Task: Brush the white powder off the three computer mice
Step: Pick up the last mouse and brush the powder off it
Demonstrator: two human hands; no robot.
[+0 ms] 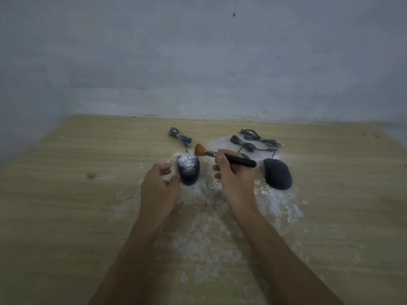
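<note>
A black mouse (188,169) speckled with white powder lies left of centre on the wooden table (66,194). My left hand (159,188) hovers just left of it, fingers loosely curled and holding nothing. My right hand (234,177) grips a black-handled brush (229,156) whose orange bristles point left, just above the far end of the powdered mouse. A second dark mouse (278,176) with almost no powder lies to the right. A third mouse (245,155) is mostly hidden behind my right hand and the brush handle.
Three bundled black cables (180,137) (242,144) (259,137) lie behind the mice near the grey wall (198,62). White powder (204,234) is smeared over the table around and in front of the mice.
</note>
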